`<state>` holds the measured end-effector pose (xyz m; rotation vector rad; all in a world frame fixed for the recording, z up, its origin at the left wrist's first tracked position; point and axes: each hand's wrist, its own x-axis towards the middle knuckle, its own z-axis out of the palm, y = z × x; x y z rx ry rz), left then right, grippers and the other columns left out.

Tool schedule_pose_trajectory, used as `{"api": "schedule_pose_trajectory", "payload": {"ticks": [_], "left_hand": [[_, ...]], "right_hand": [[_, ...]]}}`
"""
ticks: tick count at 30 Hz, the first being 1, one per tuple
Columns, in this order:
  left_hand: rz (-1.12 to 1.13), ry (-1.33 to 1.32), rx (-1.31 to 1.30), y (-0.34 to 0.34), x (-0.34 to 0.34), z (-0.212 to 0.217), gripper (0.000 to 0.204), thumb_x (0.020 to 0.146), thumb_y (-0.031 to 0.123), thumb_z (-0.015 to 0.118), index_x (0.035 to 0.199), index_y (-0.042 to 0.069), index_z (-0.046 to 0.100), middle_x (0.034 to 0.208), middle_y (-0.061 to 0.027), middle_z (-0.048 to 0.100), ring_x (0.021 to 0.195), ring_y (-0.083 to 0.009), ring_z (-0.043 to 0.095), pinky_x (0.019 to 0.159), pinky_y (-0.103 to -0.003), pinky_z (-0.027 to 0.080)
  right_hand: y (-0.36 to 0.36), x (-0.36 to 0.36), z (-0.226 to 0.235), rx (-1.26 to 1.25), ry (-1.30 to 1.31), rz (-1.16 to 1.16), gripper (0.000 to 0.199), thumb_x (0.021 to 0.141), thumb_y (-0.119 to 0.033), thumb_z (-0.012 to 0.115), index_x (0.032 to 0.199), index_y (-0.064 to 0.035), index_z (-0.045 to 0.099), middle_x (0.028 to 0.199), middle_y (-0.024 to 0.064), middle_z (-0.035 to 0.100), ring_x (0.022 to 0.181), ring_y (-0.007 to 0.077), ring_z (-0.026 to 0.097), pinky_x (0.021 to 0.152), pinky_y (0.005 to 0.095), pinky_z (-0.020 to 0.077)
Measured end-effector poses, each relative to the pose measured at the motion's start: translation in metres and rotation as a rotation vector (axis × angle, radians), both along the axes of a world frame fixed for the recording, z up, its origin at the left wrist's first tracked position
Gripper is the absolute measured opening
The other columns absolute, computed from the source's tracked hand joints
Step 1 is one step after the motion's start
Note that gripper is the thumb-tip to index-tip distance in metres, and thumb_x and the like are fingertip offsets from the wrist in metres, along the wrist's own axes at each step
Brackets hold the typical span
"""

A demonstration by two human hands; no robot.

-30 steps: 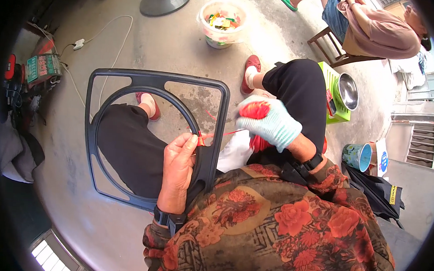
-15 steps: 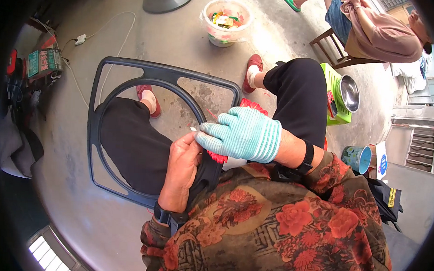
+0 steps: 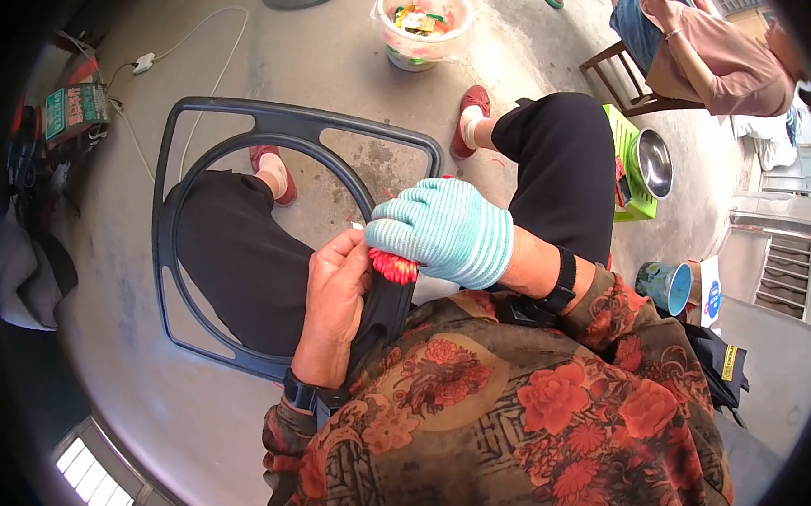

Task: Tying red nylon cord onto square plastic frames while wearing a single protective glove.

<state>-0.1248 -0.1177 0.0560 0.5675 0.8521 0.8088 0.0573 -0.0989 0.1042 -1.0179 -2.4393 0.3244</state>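
My right hand (image 3: 444,234), in a pale green-white striped knit glove, is closed round a red tufted piece (image 3: 393,268) with yellowish flecks; part of it sticks out under the fingers. My bare left hand (image 3: 333,291) pinches thumb and fingers together right against the glove. What lies in that pinch is hidden. A tiny white bit (image 3: 357,226) shows just beyond the touching fingertips. Across my lap lies a black plastic frame (image 3: 289,121) with a large round opening, and both hands are over its right side.
Beyond my feet stands a lined bucket (image 3: 423,50) of scraps. A green crate (image 3: 641,204) with a metal bowl (image 3: 654,164) is at the right, near a blue patterned bin (image 3: 665,287). Someone sits on a wooden chair (image 3: 626,73) at upper right. A white cable (image 3: 242,51) crosses the floor.
The red piece now shows below the gloved fingers, where before it showed on both sides of the glove. My right hand has turned and shifted slightly up and left; the left stays pinched against it.
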Motion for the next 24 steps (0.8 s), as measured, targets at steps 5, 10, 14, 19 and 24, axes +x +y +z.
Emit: {"api": "schedule_pose_trajectory", "payload": {"ticks": [5,10,14,19,24], "left_hand": [[0.003,0.018,-0.027,0.003,0.002,0.009,0.013,0.092,0.009,0.053,0.095,-0.001,0.060,0.081,-0.0014,0.062,0.064,-0.0045,0.056,0.056,-0.017,0.044],[0.005,-0.039,-0.047,0.003,-0.006,0.007,0.014,0.092,0.010,0.053,0.094,-0.003,0.060,0.084,-0.0054,0.064,0.069,-0.0093,0.061,0.063,-0.021,0.051],[-0.016,-0.084,-0.037,0.003,-0.009,0.006,0.017,0.092,0.012,0.053,0.096,-0.003,0.061,0.086,-0.0074,0.064,0.078,-0.0108,0.060,0.074,-0.023,0.049],[-0.017,-0.108,-0.029,0.002,-0.007,0.014,0.018,0.093,0.013,0.053,0.097,-0.003,0.060,0.087,-0.0077,0.064,0.077,-0.0112,0.060,0.072,-0.023,0.050],[-0.006,-0.071,-0.033,-0.001,-0.006,0.012,0.013,0.091,0.009,0.055,0.092,-0.003,0.060,0.082,-0.0057,0.064,0.070,-0.0089,0.060,0.066,-0.021,0.050]], "right_hand": [[0.003,0.022,0.000,-0.317,0.580,-0.249,0.011,0.077,-0.013,0.064,0.085,-0.0076,0.060,0.075,0.0054,0.060,0.069,0.0219,0.061,0.067,0.0306,0.0506],[-0.026,0.094,-0.006,-1.142,1.702,-0.144,0.028,0.091,-0.030,0.055,0.102,-0.0053,0.050,0.063,0.0016,0.051,0.053,0.0133,0.050,0.055,0.0281,0.0455],[-0.048,0.100,0.002,-1.201,1.319,-0.293,0.038,0.085,-0.041,0.060,0.094,-0.0055,0.049,0.050,-0.0035,0.039,0.041,0.0078,0.038,0.046,0.0251,0.0376],[-0.048,0.076,-0.006,-1.431,0.854,-0.525,0.025,0.083,-0.022,0.060,0.068,-0.0028,0.057,0.053,0.0036,0.053,0.046,0.0127,0.050,0.047,0.0261,0.0413],[-0.053,0.064,-0.021,-1.388,0.692,-0.451,0.028,0.083,-0.023,0.061,0.063,-0.0043,0.056,0.053,0.0026,0.054,0.047,0.0109,0.050,0.048,0.0262,0.0413]]}}
